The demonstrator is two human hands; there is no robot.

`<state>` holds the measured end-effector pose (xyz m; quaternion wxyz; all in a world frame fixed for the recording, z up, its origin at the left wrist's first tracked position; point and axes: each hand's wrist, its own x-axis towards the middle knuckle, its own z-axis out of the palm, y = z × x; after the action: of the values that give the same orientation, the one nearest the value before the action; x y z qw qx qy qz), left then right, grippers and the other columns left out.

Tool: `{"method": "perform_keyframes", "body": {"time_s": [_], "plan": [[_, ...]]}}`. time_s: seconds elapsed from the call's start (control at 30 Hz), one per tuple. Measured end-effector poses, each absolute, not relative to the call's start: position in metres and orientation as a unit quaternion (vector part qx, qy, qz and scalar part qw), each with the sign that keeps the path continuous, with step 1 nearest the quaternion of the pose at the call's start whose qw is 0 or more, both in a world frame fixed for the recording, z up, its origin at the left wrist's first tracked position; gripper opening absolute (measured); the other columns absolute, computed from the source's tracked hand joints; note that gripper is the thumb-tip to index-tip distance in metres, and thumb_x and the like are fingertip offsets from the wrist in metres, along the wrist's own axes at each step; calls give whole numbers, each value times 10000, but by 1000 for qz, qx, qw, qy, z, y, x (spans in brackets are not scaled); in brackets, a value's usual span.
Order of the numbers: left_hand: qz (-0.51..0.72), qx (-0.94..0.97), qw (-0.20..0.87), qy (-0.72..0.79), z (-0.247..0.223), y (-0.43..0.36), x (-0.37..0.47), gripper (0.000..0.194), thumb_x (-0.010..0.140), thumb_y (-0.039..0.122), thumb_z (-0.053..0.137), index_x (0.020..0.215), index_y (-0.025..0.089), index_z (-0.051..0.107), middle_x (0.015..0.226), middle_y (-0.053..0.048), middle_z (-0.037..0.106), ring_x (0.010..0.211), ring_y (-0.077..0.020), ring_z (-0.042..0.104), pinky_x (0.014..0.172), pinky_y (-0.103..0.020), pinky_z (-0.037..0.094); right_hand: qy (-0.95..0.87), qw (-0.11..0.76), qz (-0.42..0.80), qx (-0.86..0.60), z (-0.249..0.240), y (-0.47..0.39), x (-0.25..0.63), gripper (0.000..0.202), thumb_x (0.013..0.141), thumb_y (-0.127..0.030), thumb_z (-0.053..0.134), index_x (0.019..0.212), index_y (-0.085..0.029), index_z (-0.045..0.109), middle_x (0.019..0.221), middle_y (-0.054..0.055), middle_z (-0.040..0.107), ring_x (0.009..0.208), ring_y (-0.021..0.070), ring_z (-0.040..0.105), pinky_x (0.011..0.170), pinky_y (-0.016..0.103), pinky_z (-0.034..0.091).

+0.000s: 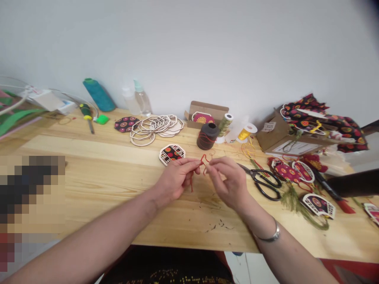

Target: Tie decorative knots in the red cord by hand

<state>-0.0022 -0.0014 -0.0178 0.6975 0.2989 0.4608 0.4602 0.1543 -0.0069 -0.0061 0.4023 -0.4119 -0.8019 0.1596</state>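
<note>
A thin red cord (192, 182) runs between my two hands above the middle of the table, with a small loop standing up between the fingertips. My left hand (179, 175) pinches it between thumb and forefinger, and a loose end hangs below. My right hand (227, 177) is closed at the fingertips on the same cord, a little to the right. Just behind my left hand lies an octagonal ornament (172, 154) with a pale wooden lattice frame and dark flowered fabric. Black-handled scissors (266, 183) rest beside my right hand, their blades partly hidden by it.
Pale wooden frames (156, 126) lie piled at the back, near a dark thread cone (207, 136) and a yellow thread spool (247, 131). A cardboard box (284, 138) heaped with fabric stands back right. Tasselled ornaments (318, 206) lie right; a screwdriver (87, 117) lies back left.
</note>
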Motion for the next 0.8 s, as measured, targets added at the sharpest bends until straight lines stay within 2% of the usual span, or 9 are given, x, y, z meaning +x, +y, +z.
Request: {"method": "perform_keyframes", "body": {"time_s": [0.07, 0.17, 0.27, 0.43, 0.53, 0.67, 0.8], "plan": [[463, 315, 688, 461, -17, -2, -2, 183, 648, 311, 718, 719, 144, 695, 555, 33, 560, 364, -9, 311, 334, -163, 176, -715, 419, 296, -475, -5, -1, 155, 254, 879, -312, 482, 737, -178, 646, 793, 60, 661, 770, 163, 595, 721, 302, 451], [468, 335, 676, 460, -16, -2, -1, 183, 655, 312, 715, 719, 141, 706, 552, 27, 561, 374, -13, 326, 337, -165, 192, -632, 375, 487, -472, -7, 4, 153, 305, 863, -399, 489, 804, -162, 673, 768, 46, 669, 774, 167, 606, 742, 313, 460], [462, 357, 666, 465, -16, -4, 0, 177, 668, 312, 699, 708, 140, 712, 550, 20, 568, 378, -18, 332, 340, -173, 189, -591, 372, 575, -426, -9, 4, 150, 261, 822, -382, 554, 807, -155, 682, 737, 26, 662, 750, 142, 591, 752, 295, 456], [452, 391, 651, 468, -16, -6, 2, 146, 701, 280, 652, 685, 142, 698, 564, 22, 577, 371, -15, 339, 348, -176, 205, -526, 416, 583, -458, -13, 3, 146, 206, 684, -326, 695, 807, -161, 688, 670, 2, 637, 565, 91, 501, 556, 241, 422], [440, 396, 649, 478, -16, -6, 2, 147, 707, 278, 642, 684, 139, 682, 574, 29, 568, 344, -7, 322, 338, -178, 199, -514, 440, 555, -484, -13, 4, 146, 168, 640, -298, 722, 734, -165, 684, 658, -2, 635, 527, 78, 463, 511, 230, 394], [421, 397, 655, 487, -15, -7, 2, 169, 707, 305, 654, 708, 138, 678, 577, 32, 568, 329, -6, 321, 328, -179, 187, -535, 456, 526, -479, -14, 6, 148, 130, 646, -268, 709, 623, -166, 631, 608, -12, 610, 525, 80, 465, 512, 225, 389], [419, 402, 664, 472, -14, -8, 2, 171, 709, 301, 657, 713, 132, 679, 592, 20, 589, 349, -9, 329, 344, -179, 206, -568, 441, 495, -488, -15, 7, 149, 128, 695, -260, 655, 630, -168, 595, 567, -28, 563, 507, 81, 444, 514, 225, 374]]}}
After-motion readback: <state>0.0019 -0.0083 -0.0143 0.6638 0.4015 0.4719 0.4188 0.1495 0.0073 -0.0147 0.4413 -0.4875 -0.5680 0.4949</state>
